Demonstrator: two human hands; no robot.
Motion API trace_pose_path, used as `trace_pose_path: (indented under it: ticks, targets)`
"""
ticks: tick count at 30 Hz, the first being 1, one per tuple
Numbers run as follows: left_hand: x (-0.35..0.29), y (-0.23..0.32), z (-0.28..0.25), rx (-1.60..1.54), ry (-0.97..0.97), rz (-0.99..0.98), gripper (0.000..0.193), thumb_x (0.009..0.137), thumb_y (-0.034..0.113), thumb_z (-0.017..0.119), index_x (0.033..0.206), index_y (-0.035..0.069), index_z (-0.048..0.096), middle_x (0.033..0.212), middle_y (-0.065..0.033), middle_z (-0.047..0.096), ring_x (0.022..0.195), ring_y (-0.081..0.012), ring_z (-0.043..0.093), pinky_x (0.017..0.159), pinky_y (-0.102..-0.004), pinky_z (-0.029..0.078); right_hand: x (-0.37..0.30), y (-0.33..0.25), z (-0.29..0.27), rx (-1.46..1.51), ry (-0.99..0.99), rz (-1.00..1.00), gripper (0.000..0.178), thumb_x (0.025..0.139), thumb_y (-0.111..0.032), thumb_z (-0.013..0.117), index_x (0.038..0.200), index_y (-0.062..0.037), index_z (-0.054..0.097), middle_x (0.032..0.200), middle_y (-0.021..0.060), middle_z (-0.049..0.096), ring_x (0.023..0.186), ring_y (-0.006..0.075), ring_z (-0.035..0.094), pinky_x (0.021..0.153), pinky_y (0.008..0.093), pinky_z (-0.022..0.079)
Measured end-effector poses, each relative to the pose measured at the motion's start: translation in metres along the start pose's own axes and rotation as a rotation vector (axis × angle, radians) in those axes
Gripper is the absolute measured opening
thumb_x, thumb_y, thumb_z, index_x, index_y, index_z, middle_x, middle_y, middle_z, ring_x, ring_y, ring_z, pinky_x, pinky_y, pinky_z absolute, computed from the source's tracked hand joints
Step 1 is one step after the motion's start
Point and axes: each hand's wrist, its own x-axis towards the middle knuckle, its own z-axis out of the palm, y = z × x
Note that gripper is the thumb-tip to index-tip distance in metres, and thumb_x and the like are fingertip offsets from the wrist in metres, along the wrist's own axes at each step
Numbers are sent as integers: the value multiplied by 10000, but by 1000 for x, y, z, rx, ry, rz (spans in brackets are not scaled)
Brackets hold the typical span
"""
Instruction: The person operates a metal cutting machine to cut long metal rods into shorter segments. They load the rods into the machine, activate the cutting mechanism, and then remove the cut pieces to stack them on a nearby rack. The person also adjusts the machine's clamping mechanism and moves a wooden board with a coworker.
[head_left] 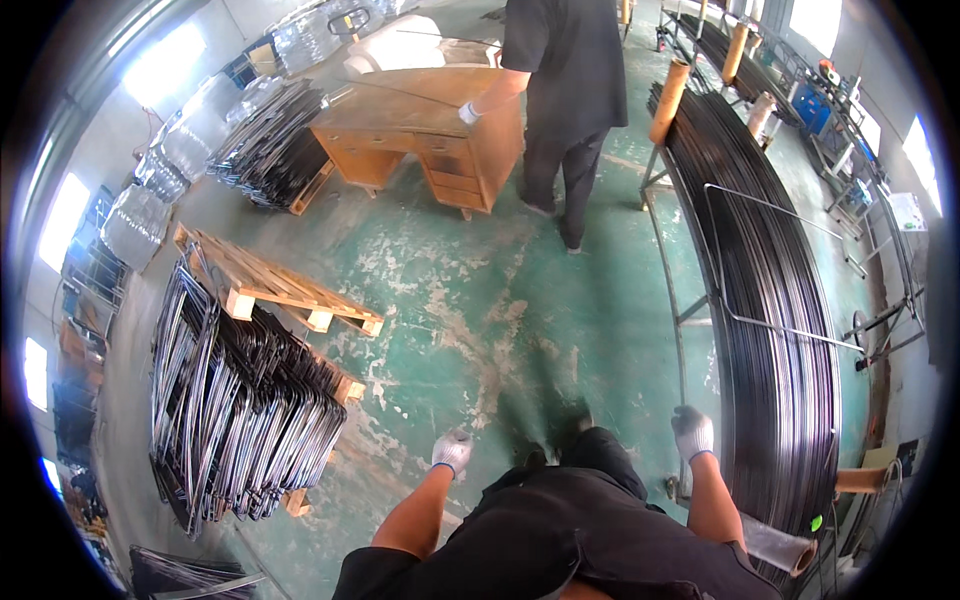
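Observation:
My left hand (452,450), in a white knit glove, hangs over the green floor with its fingers curled in and nothing showing in them. In a matching glove, my right hand (692,432) is also curled closed, with no object seen in it. It is nearest to the long stack of dark metal bars (775,300) on the rack at my right and looks apart from them. To the left of my left hand, a pile of bent dark metal frames (245,410) rests on wooden pallets.
A wooden pallet (275,275) leans against the frame pile. Ahead, a person in dark clothes (565,90) stands at a wooden desk (410,105), one gloved hand near its edge. A bent metal frame (715,240) lies across the bars. A plastic film roll (775,545) is beside my right arm.

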Motion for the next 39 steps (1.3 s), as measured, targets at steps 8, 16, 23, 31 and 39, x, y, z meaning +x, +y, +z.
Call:
trace_pose_path:
  ticks: [8,16,23,31,39]
  targets:
    - [115,35,-24,6,-151,-202,298,912,361,659,1047,145,815,1071,-174,793,1037,-402,748,917,-462,597,176,69,129,127,-131,161,216,889,-207,714,1044,-97,816,1038,161,796,975,315,777,877,406,611]
    - [262,129,-100,-49,-137,-82,343,929,400,681,1109,141,813,1066,-160,800,1045,-369,764,940,-447,590,420,-42,158,-668,-453,-386,239,908,-206,643,1054,-121,811,1256,84,766,1188,308,714,991,418,597]
    - [396,176,-162,-259,110,-272,299,930,347,710,1089,120,820,1063,-165,804,1044,-351,773,916,-434,598,597,-188,142,-560,-221,-641,246,982,-164,579,1006,-90,813,1182,152,773,1084,347,751,884,451,621]
    - [606,134,-236,-134,56,-82,319,916,367,678,1069,121,811,1055,-199,780,1053,-379,756,910,-437,596,672,-305,167,-506,-321,-293,230,972,-176,589,1026,-99,799,1171,162,765,1095,383,727,915,476,605]
    - [781,148,-366,25,120,25,320,931,379,683,1021,98,807,1035,-215,778,1006,-391,759,881,-452,598,726,-335,235,-460,-550,-179,257,989,-244,632,1141,-133,807,1305,39,757,1334,260,628,1113,373,526]
